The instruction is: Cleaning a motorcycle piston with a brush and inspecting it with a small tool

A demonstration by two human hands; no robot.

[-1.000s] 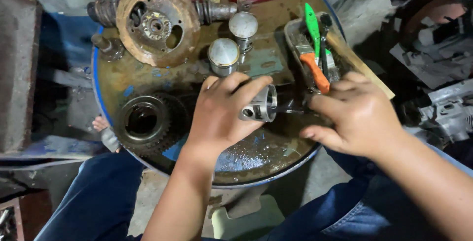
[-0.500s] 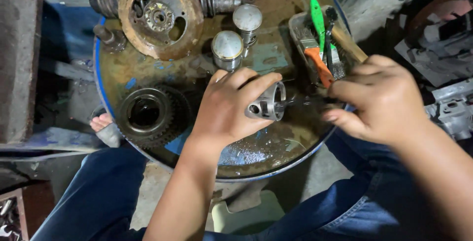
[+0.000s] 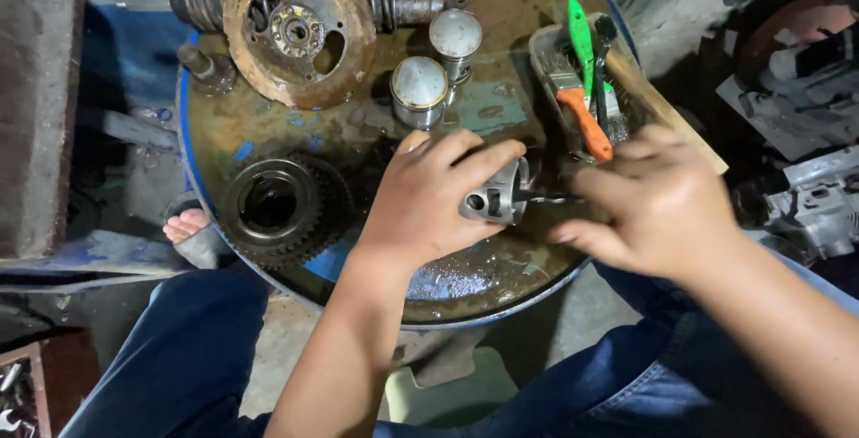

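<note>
A small grey metal piston [image 3: 495, 195] is held over the rusty, oil-wet top of a blue steel drum [image 3: 501, 299], slightly right of centre. The left hand [image 3: 429, 201] is closed around it from the 9 o'clock side, fingers curled over its crown, with the pin bore left facing the camera. The right hand [image 3: 658, 205] is set at the 3 o'clock side, fingers bunched and nearly shut on a thin dark tool [image 3: 548, 195] whose tip is laid against the piston skirt; what kind of tool it is cannot be told, the hand being blurred.

Two more silver-topped pistons [image 3: 420, 89] are stood upright at 12 o'clock, apart from the held one. A rusted round flywheel plate [image 3: 298, 31] is placed at 11 o'clock, a black toothed gear [image 3: 273, 205] at 9 o'clock. A grey tray [image 3: 544, 49] at 2 o'clock is loaded with an orange-handled brush [image 3: 591, 125] and a green-handled tool [image 3: 580, 35].

The work on this piston is judged to be under way and unfinished: the piston is not yet set down beside the other two.
</note>
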